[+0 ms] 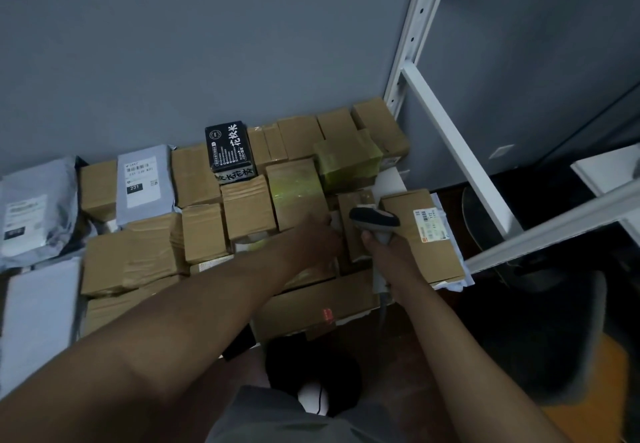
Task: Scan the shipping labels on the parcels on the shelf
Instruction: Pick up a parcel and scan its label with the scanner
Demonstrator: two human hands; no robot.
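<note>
Many brown cardboard parcels lie packed on a low shelf. My right hand (pixel 384 252) grips a grey handheld scanner (pixel 375 218), its head pointing away over a small brown box (pixel 353 220). My left hand (pixel 311 238) reaches to the same small box and a taller box (pixel 299 196) with shiny tape; its fingers touch their near edges, and whether they grip is hidden. To the right lies a flat box (pixel 420 238) with a white and orange shipping label (pixel 430 225). A red scanner glow (pixel 327 314) shows on the front box.
A black printed box (pixel 230 151) stands at the back. Grey poly mailers (pixel 142 184) with labels lie at the left. The white shelf upright (pixel 415 26) and crossbars (pixel 457 151) frame the right side. A dark round thing (pixel 485 227) sits on the floor to the right.
</note>
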